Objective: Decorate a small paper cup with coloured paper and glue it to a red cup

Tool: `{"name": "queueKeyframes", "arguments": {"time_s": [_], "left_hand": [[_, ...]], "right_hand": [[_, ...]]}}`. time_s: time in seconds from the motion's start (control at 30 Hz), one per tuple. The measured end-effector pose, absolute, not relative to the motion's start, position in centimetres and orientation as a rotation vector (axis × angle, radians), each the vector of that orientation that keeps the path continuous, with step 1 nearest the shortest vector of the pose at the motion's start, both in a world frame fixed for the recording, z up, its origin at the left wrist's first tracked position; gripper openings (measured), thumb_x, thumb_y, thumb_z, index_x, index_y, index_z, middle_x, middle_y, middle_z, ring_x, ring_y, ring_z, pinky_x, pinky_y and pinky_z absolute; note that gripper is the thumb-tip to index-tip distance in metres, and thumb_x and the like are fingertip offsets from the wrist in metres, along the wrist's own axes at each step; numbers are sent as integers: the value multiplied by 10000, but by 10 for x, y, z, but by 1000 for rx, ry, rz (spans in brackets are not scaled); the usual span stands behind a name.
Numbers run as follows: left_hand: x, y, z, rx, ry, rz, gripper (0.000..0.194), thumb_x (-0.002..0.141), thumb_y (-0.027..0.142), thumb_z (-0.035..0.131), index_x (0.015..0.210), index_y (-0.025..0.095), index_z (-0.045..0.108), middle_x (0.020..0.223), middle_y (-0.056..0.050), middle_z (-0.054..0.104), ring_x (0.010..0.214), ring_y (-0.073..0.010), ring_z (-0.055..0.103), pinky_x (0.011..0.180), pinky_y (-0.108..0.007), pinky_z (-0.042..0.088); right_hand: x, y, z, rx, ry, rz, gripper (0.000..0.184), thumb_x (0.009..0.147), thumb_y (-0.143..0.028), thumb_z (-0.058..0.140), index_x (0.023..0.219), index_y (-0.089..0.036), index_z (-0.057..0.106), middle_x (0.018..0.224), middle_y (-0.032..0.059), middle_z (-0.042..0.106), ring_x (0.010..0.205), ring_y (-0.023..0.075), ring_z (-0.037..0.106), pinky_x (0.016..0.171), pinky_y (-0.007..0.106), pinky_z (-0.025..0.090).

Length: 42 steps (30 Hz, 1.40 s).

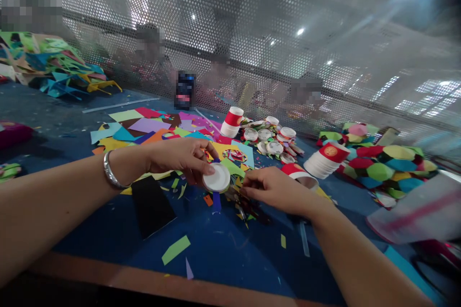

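My left hand, with a silver bangle at the wrist, pinches a white round paper-cup base between thumb and fingers. A dark blue paper strip shows just below the base. To the right of it, my right hand is closed with its fingers curled over a small heap of paper scraps; whatever they hold is hidden. Dark, blurred objects, hard to make out, lie under that hand. Behind both hands spread coloured paper sheets. A black paper sheet lies below my left wrist.
Stacked red-and-white paper cups stand at the back beside several white cup bases. Another cup stack leans at right, near colourful paper balls and a translucent container. Folded paper pieces fill the back left. A phone stands upright.
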State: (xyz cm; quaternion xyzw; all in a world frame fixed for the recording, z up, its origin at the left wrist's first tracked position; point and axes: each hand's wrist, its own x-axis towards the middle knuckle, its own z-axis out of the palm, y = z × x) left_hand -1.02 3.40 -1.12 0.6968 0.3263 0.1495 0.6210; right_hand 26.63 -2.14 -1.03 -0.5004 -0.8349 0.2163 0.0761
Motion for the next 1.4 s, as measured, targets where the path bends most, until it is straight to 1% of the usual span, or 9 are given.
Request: {"name": "queueKeyframes", "arguments": {"time_s": [0.2, 0.33, 0.53, 0.7, 0.87, 1.07, 1.17, 1.27, 1.4], "left_hand": [[-20, 42, -4, 1689, 732, 319, 520, 762, 425, 811, 1165, 217, 556, 795, -9, 714, 691, -162, 649, 598, -257, 439], [-21, 41, -7, 1744, 707, 209, 549, 743, 442, 824, 1172, 219, 565, 814, -23, 714, 725, -181, 662, 640, -278, 478], [-12, 34, -17, 1714, 691, 136, 592, 718, 432, 834, 1188, 221, 542, 806, -18, 697, 707, -203, 682, 643, -310, 510], [-8, 34, -26, 1686, 659, 150, 579, 709, 402, 838, 1167, 239, 523, 838, 0, 648, 718, -206, 682, 661, -336, 539], [-7, 33, -31, 1806, 700, 140, 585, 751, 440, 797, 1208, 234, 496, 895, -16, 643, 705, -189, 672, 644, -316, 525], [-5, 23, -15, 2119, 845, 74, 607, 780, 522, 741, 1257, 220, 517, 926, -29, 663, 679, -163, 617, 576, -274, 421], [-4, 24, -12, 2265, 910, 156, 563, 804, 536, 706, 1232, 213, 536, 983, -51, 671, 729, -166, 594, 625, -285, 406], [-3, 27, -14, 2291, 929, 314, 459, 853, 488, 656, 1199, 206, 548, 990, -59, 662, 764, -167, 584, 661, -293, 407], [-4, 27, -13, 2320, 824, 367, 283, 869, 387, 642, 1073, 193, 621, 987, -46, 654, 762, -146, 566, 680, -284, 421]], "right_hand": [[264, -24, -8, -1498, -2562, 705, 186, 915, -329, 612, 783, -210, 662, 683, 6, 669, 598, 143, 572, 532, 260, 382], [264, -26, -6, -1550, -2574, 743, 160, 900, -283, 599, 776, -206, 666, 678, 12, 675, 592, 145, 583, 528, 264, 387], [265, -24, -9, -1573, -2563, 721, 88, 781, -181, 626, 697, -207, 624, 609, -10, 629, 554, 134, 548, 499, 262, 357], [271, -19, -10, -1608, -2520, 659, 134, 755, -187, 624, 647, -215, 550, 584, -30, 562, 545, 119, 494, 493, 260, 344], [278, -16, -8, -1693, -2458, 508, 199, 811, -267, 640, 641, -218, 548, 613, 2, 601, 556, 144, 518, 510, 286, 335], [270, -23, -4, -1611, -2521, 296, 83, 913, -260, 594, 863, -220, 646, 764, 15, 682, 669, 165, 594, 578, 283, 376], [261, -29, -6, -1381, -2679, 272, 131, 938, -204, 570, 1011, -220, 679, 924, 36, 706, 803, 174, 632, 674, 283, 425], [254, -35, -10, -1289, -2799, 265, 229, 954, -151, 530, 1109, -227, 681, 995, 43, 685, 856, 179, 643, 700, 288, 427], [249, -39, -11, -1279, -2895, 139, 235, 958, -137, 509, 1089, -224, 684, 969, 37, 646, 800, 180, 623, 628, 291, 365]]}}
